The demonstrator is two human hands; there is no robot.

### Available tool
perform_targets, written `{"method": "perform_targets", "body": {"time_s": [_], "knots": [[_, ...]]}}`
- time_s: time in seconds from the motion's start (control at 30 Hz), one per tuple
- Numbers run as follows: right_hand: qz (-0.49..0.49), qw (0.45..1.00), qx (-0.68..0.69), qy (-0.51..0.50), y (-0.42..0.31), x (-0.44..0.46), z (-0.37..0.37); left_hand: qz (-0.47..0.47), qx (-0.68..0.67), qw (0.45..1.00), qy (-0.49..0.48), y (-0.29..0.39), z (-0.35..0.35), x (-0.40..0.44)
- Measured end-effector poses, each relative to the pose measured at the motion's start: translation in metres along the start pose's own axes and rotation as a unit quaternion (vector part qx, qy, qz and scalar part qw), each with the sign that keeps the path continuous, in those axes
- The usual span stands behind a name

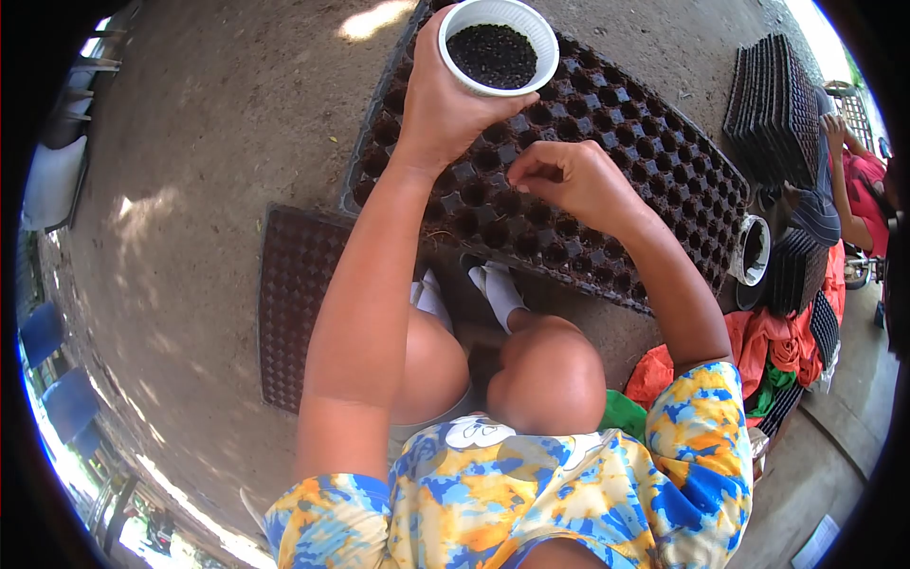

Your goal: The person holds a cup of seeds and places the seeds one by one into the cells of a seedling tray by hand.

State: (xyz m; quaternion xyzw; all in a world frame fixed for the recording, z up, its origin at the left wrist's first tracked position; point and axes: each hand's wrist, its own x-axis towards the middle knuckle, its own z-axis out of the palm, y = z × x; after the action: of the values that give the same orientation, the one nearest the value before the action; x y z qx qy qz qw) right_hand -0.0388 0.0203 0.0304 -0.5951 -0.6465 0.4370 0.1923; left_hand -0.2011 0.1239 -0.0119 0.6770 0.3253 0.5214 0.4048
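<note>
My left hand [438, 123] is wrapped round a white plastic cup [549, 49], holding it upright over the far left part of a black seedling tray [703, 194]. Small dark seeds [491, 55] lie inside the cup. Over the tray's near left half, my right hand [575, 180] is closed in a pinch, thumb and fingertips together. Whatever may be between those fingertips is too small to make out. Brown soil shows in the tray's cells, and many have a dark hollow.
Another dark tray [296, 313] lies on the ground by my left arm. To the right are a white container [755, 250], stacked trays [773, 114] and red cloth [763, 337]. A person in a red top [864, 204] is at the far right. My knees [552, 375] are below the tray.
</note>
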Motion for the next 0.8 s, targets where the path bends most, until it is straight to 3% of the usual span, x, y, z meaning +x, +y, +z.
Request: {"method": "perform_targets", "body": {"time_s": [0.07,0.17,0.2,0.27,0.43,0.63,0.73,0.8], "knots": [[-0.019,0.999,-0.029,0.029,0.001,0.001,-0.004,0.008,0.010,1.000,-0.006,0.001,-0.001,0.001],[-0.049,0.993,-0.058,0.095,-0.020,0.003,-0.022,-0.058,-0.055,0.997,-0.014,0.011,0.001,0.002],[-0.101,0.985,-0.017,0.137,-0.028,0.006,-0.029,-0.052,-0.052,0.997,-0.019,0.013,0.001,0.001],[-0.185,0.953,-0.149,0.189,-0.040,0.020,-0.042,-0.040,-0.047,0.998,-0.031,0.017,0.004,0.000],[-0.131,0.925,-0.344,0.093,-0.035,0.061,-0.037,0.097,0.081,0.991,-0.051,0.001,0.026,-0.006],[-0.091,0.954,-0.281,0.053,-0.040,0.064,-0.047,0.054,0.085,0.994,-0.047,0.011,0.023,-0.006],[-0.160,0.917,-0.341,0.130,-0.028,0.067,-0.040,0.041,0.057,0.996,-0.051,0.009,0.023,-0.007],[-0.145,0.922,-0.340,0.113,-0.027,0.068,-0.039,0.057,0.060,0.995,-0.050,0.006,0.025,-0.008]]}}
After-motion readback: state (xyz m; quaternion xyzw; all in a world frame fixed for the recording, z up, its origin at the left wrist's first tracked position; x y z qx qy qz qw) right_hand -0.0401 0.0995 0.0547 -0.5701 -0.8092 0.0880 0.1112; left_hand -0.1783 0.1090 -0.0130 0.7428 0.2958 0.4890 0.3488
